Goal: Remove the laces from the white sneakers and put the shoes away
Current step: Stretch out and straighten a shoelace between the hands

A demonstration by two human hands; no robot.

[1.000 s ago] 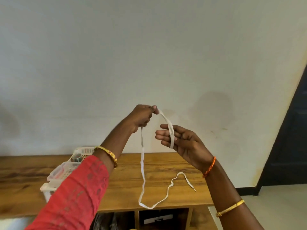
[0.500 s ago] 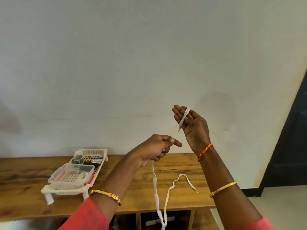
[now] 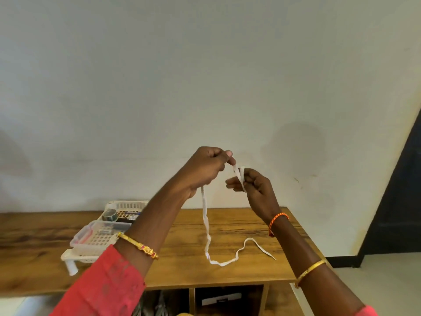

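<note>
White lace (image 3: 206,226) was the only thing in play, and no sneakers showed anywhere. Far to the left of both hands, partly behind the left forearm, a pale plastic basket (image 3: 127,205) sat on the wooden table (image 3: 239,226), with a roll of tape (image 3: 110,215) and a clear lidded box (image 3: 95,233) in it. A red sleeve (image 3: 102,286) and a gold bangle (image 3: 137,246) covered the left arm. The left hand (image 3: 205,167) was raised above the table with its fingers curled, pinching the lace between thumb and forefinger; from under that hand the lace hung straight down, touched the tabletop below and between the two hands, then trailed off to the right, its tip lying flat under the right forearm. Just right of the left hand, and a little lower, the right hand (image 3: 252,185) held the lace's upper stretch, which looked wound over its fingers, and those fingers were bent around it. An orange thread band (image 3: 278,218) circled the right wrist, and a second gold bangle (image 3: 311,270) sat further down that arm. Beneath the table, below the hands, were open cubbies (image 3: 227,299), their contents too dim to name.
</note>
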